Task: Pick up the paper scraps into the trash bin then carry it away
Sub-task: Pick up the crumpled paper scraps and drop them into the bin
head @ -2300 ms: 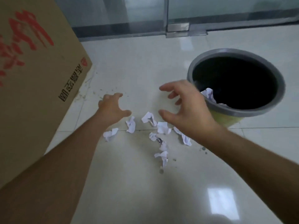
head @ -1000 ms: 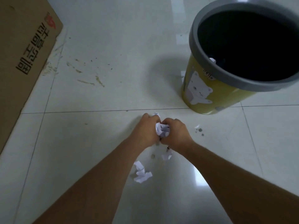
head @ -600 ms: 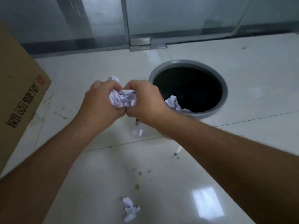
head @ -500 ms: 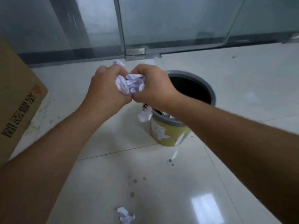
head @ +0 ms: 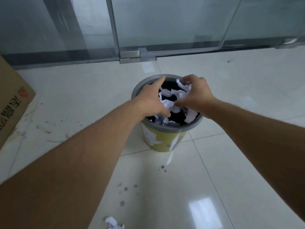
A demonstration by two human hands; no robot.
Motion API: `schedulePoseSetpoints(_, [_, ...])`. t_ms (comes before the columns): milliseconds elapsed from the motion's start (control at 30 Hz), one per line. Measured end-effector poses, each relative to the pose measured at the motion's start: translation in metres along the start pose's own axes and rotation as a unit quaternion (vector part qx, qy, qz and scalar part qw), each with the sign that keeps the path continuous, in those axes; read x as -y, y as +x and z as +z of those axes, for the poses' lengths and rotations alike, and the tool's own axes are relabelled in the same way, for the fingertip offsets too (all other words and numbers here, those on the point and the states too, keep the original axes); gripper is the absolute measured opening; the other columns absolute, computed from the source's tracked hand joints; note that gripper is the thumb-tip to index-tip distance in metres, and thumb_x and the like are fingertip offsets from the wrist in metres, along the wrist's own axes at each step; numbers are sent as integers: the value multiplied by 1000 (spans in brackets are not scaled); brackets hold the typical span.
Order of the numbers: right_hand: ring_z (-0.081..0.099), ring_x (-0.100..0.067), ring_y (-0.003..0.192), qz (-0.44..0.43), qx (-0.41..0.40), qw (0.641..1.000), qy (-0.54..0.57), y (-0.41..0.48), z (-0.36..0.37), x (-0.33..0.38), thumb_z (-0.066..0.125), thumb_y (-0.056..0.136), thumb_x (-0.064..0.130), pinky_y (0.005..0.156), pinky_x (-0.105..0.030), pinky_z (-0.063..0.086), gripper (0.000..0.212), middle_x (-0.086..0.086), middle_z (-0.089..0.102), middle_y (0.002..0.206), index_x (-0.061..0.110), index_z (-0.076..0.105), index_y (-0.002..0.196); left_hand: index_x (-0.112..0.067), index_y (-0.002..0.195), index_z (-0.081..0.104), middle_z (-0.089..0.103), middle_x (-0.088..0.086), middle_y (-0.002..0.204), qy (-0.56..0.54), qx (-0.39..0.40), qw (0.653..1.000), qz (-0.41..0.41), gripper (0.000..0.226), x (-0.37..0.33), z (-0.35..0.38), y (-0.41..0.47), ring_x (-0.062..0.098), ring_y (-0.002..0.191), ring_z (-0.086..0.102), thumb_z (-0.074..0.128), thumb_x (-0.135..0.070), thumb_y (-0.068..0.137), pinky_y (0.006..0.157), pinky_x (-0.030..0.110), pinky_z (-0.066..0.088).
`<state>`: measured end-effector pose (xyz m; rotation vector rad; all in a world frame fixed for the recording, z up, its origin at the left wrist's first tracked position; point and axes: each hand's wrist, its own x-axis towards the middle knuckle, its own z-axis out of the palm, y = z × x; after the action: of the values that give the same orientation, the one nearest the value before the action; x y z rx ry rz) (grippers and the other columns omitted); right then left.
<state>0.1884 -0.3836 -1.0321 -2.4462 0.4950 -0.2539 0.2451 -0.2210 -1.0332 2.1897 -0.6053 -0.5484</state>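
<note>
While both hands are held over the mouth of the trash bin (head: 166, 129), the fingers of each are spread apart and neither hand grips anything. The left hand (head: 152, 100) sits over the near-left part of the opening, palm turned inward, index finger reaching toward the far rim. The right hand (head: 196, 95) sits over the right part, fingers curled loosely downward. Between and just beneath the two palms are the paper scraps (head: 175, 96): white, crumpled, irregular pieces seen against the black interior of the bin. Whether the uppermost pieces touch the fingers of the right hand cannot be determined; more scraps show lower down near the front rim.

Bin construction: round, tapered body with a smooth yellow-green wall bearing white cartoon figures, topped by a grey matte rim ring. It stands upright on the floor (head: 231, 162), which consists of large glossy pale tiles with thin dark joints, several small dark spots and a bright reflection.

One stray scrap (head: 113, 223), also white and crumpled, lies on the floor at the bottom edge of the view, well apart from the bin. A brown cardboard box (head: 11, 103) with red and black print stands at the left. Frosted glass panels (head: 165, 22) in metal frames close the background.
</note>
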Motion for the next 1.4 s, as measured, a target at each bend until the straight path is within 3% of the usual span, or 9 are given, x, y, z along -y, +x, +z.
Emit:
schedulePoseSetpoints(167, [58,-20,105,0,20,998,63,2,6,9,82,71,33,85,-33,52,71,-4,54,126,22,49,133,-30,143,46,54,-9,120,-84,-87,992,19,91,13,-20,-25,19,114,56,88,-9,65,82,33,51])
schedulePoseSetpoints(300, [56,-17,105,-14,-1,994,105,-15,13,37,69,82,40,78,-25,46,56,-1,55,126,25,50,133,-31,129,56,56,-4,121,-85,-176,981,-17,73,55,-37,-64,9,90,63,89,-25,65,68,26,52])
schedulePoseSetpoints(533, [61,-5,76,-152,59,963,216,-127,82,92,71,81,32,69,-16,53,35,5,63,102,22,63,114,-28,138,49,42,10,131,121,44,974,-184,84,195,42,-193,27,102,62,88,-32,64,93,36,52])
schedulePoseSetpoints(700, [60,-8,79,-48,206,967,138,-217,158,36,76,77,27,74,-25,53,44,1,57,107,25,60,118,-32,133,54,41,2,128,104,95,969,-201,83,243,124,-261,26,105,60,86,-34,57,95,38,53])
schedulePoseSetpoints(833, [59,-12,89,97,284,952,50,-270,191,-20,78,76,24,78,-20,47,56,-4,55,122,25,55,127,-15,95,72,47,5,108,42,13,981,-190,24,250,157,-270,22,84,60,66,-11,72,76,27,52])
schedulePoseSetpoints(900, [59,-12,89,129,296,946,39,-281,196,-32,79,75,24,78,-20,47,60,-4,54,125,24,54,129,-9,84,75,59,12,92,-3,-21,980,-197,17,250,159,-265,18,81,56,62,-3,74,70,24,43])
schedulePoseSetpoints(1100, [58,-9,78,88,227,964,105,-237,174,-6,76,74,20,65,-14,41,52,-6,56,116,23,59,123,-9,69,72,59,0,59,-70,-154,967,-191,8,208,101,-219,17,61,55,72,-2,69,61,26,45])
schedulePoseSetpoints(1333, [63,-6,78,-42,50,969,237,-135,85,94,76,75,30,71,-24,53,41,2,64,105,22,64,113,-20,83,72,68,-6,74,-110,-274,953,-63,16,79,-16,-121,14,68,63,75,-8,73,63,27,53])
schedulePoseSetpoints(1400, [63,-9,79,-51,10,965,257,-107,50,105,78,72,27,73,-25,55,44,2,64,101,21,65,113,-11,86,73,73,6,83,-125,-289,949,-31,11,40,-37,-96,26,79,68,74,-9,75,70,38,59])
